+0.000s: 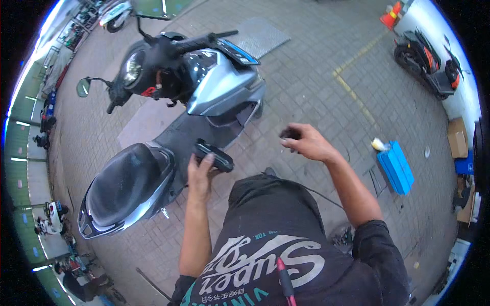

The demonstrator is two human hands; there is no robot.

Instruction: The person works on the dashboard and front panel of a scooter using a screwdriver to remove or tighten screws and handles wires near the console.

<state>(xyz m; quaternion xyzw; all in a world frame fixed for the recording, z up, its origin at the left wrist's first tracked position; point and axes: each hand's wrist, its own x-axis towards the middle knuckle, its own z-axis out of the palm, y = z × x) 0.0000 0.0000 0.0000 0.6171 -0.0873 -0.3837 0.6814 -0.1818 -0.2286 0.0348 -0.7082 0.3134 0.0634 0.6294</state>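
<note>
A silver and black scooter (227,86) stands in front of me to the left, its black seat (125,183) toward the near left. My left hand (200,176) grips a black, glossy, elongated part (218,158) beside the scooter's footboard (199,132). The kind of part does not show. Further right, my right hand (314,145) is closed around a small dark piece (290,133), too blurred to name, and held apart from the scooter.
A bright blue toolbox (394,168) lies on the paving at right, with a thin dark cable (324,197) nearer me. An orange and black scooter (429,64), a traffic cone (391,16) and a cardboard box (458,137) stand along the right wall. A metal plate (258,38) lies beyond the silver scooter.
</note>
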